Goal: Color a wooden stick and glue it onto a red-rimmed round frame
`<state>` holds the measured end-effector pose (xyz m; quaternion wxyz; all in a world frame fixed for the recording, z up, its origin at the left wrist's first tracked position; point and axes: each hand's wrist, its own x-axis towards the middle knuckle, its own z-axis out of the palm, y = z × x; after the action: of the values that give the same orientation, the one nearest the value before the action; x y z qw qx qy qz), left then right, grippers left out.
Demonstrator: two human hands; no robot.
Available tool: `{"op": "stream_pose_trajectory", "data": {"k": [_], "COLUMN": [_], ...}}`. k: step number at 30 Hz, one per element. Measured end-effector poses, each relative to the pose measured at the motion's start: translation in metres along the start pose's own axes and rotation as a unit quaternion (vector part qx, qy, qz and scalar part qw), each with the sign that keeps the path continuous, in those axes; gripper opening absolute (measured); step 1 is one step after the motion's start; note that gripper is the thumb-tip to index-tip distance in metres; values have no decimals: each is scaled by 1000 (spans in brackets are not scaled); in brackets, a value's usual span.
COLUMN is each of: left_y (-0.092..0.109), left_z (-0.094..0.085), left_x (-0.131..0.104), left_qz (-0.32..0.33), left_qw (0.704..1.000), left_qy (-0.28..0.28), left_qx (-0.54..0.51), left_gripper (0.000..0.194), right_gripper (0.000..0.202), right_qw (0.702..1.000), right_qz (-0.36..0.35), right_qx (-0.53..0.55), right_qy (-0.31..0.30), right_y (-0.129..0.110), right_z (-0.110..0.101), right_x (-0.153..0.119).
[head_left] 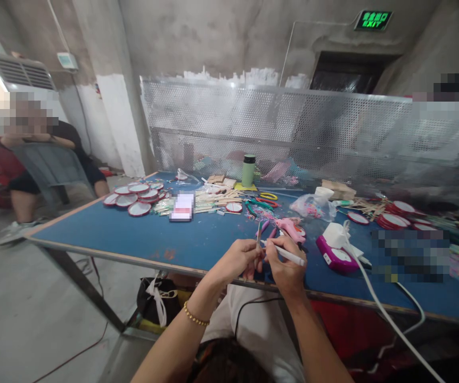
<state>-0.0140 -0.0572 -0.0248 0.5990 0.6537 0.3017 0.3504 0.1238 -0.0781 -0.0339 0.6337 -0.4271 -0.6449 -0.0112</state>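
Observation:
Near the front edge of the blue table, my left hand pinches a thin, light stick that stands nearly upright. My right hand is closed round a white pen-like tool, its tip pointing left toward the stick. Both hands are close together; whether the tip touches the stick cannot be made out. Just behind them lies a pink glue gun, beside purple-handled pliers.
Round red-rimmed discs are piled at the left, near a phone. A green bottle stands at the back. A magenta box and white cable are at the right. A person sits far left.

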Motion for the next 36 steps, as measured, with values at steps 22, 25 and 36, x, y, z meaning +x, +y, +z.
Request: {"op": "stream_pose_trajectory", "data": {"k": [22,25,36], "left_y": [0,0,-3], "left_z": [0,0,0], "left_x": [-1,-1,0], "left_qz": [3,5,5], "left_qw": [1000,1000,1000], "left_qy": [-1,-3,-5], "left_qx": [-7,-9,-7], "left_gripper": [42,43,43], "right_gripper": [19,18,18], "right_qw": [1000,1000,999], "right_qz": [-17,-21,-13], "right_qx": [8,17,29], "right_qy": [12,6,-18], "right_y": [1,-2,-5], "right_z": [2,1,-1], "right_x": [0,1,1]}}
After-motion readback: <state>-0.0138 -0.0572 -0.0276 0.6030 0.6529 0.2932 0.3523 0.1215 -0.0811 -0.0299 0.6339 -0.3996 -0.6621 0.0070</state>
